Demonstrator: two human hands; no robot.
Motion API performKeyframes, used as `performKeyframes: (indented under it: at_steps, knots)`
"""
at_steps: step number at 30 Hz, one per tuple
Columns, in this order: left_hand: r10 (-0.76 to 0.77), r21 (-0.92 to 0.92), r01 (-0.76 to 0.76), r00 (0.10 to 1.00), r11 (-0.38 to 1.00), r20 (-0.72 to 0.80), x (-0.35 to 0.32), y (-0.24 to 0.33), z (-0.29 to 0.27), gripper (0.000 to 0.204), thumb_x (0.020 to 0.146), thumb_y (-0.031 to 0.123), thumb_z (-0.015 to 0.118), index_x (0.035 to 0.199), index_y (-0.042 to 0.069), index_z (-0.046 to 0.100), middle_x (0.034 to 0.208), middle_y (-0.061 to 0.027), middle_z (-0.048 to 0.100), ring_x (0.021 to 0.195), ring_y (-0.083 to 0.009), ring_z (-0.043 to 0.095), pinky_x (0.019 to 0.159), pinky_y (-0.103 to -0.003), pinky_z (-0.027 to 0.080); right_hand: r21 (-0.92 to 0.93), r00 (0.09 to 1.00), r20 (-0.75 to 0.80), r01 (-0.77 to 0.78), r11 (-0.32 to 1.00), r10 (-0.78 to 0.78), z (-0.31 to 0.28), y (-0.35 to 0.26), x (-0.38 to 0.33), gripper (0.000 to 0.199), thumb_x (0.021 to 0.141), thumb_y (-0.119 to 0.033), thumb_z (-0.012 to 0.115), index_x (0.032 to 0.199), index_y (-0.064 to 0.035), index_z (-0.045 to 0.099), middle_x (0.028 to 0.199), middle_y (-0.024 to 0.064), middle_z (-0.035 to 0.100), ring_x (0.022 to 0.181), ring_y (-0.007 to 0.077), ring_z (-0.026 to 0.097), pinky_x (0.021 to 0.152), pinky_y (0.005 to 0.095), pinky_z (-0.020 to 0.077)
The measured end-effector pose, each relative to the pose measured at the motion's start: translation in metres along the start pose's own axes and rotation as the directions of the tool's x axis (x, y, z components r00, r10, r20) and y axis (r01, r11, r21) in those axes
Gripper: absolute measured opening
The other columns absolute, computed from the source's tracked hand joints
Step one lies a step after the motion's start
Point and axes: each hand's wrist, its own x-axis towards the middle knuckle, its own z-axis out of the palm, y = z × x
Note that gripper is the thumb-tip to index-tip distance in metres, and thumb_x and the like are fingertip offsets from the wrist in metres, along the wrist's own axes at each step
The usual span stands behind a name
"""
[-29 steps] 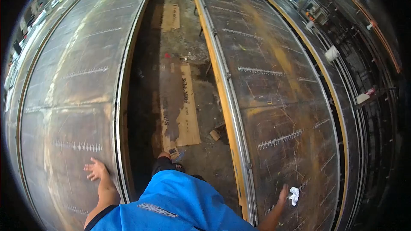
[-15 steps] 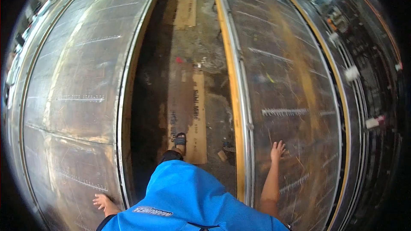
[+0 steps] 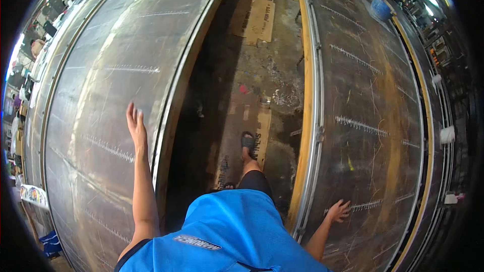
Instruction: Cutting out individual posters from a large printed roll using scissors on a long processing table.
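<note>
My left arm reaches forward over the long dark table (image 3: 116,100) on the left, which has rows of white marks along it. Its hand, my left hand (image 3: 135,123), holds nothing, and its fingers are stretched out. Lower down on the other side, my right hand (image 3: 339,211) is over the matching right table (image 3: 348,95), beside a row of white tick marks. Those fingers are spread and nothing is in them. Whether either hand touches the surface I cannot tell.
Between the tables runs a narrow aisle with flattened cardboard (image 3: 259,20) on a stained floor. My sandalled foot (image 3: 247,140) is on it. Metal rails (image 3: 316,70) edge the tables. A blue bucket-like container (image 3: 380,8) stands at the far right. Beyond the left table is a folded blue item (image 3: 50,244).
I have moved forward along the aisle, and the view has turned left. My left hand has swung forward; my right hand has dropped back nearer my body. A foot has stepped ahead.
</note>
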Motion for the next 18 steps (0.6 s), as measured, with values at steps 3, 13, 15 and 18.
performKeyframes:
  at_steps: [3, 13, 15, 18]
  knots:
    - [0.278, -0.04, -0.276, 0.957, 0.96, 0.077, 0.069, 0.142, 0.114, 0.053, 0.1, 0.021, 0.052, 0.148, 0.005, 0.037, 0.151, -0.0151, 0.041, 0.14, -0.0269, 0.038, 0.115, -0.039, 0.03, 0.063, 0.99, 0.044, -0.139, 0.988, 0.137, -0.001, -0.017, 0.017, 0.063, 0.101, -0.05, 0.041, 0.155, -0.0212, 0.027, 0.162, 0.016, 0.015, 0.148, 0.0433, 0.014, 0.111, 0.0689, 0.0155]
    - [0.712, -0.758, -0.599, 0.648, 0.258, -0.269, 0.324, 0.272, 0.168, 0.03, 0.094, 0.033, 0.054, 0.091, 0.006, 0.065, 0.084, -0.0076, 0.061, 0.071, -0.0131, 0.052, 0.063, -0.032, 0.041, 0.514, 0.909, -0.104, 0.396, 0.761, -0.403, -0.032, -0.359, 0.15, 0.065, 0.096, -0.028, 0.06, 0.151, -0.0094, 0.031, 0.159, 0.023, 0.019, 0.147, 0.0392, 0.021, 0.118, 0.0479, 0.0231]
    - [0.728, -0.746, -0.609, 0.636, 0.268, -0.257, 0.348, 0.269, 0.184, 0.029, 0.094, 0.032, 0.054, 0.091, 0.006, 0.065, 0.084, -0.0074, 0.061, 0.07, -0.0132, 0.052, 0.063, -0.032, 0.042, 0.501, 0.886, -0.02, 0.411, 0.762, -0.464, -0.039, -0.463, 0.17, 0.067, 0.096, -0.034, 0.058, 0.154, -0.0177, 0.027, 0.163, 0.0157, 0.013, 0.15, 0.0354, 0.011, 0.116, 0.0613, 0.0171]
    - [0.759, -0.716, -0.644, 0.6, 0.27, -0.254, 0.389, 0.268, 0.202, 0.028, 0.094, 0.032, 0.054, 0.09, 0.006, 0.065, 0.083, -0.007, 0.061, 0.07, -0.0135, 0.052, 0.063, -0.032, 0.042, 0.387, 0.851, -0.018, 0.489, 0.782, -0.524, -0.041, -0.585, 0.204, 0.067, 0.096, -0.035, 0.058, 0.154, -0.0217, 0.026, 0.163, 0.0122, 0.013, 0.15, 0.0348, 0.01, 0.112, 0.0703, 0.0146]
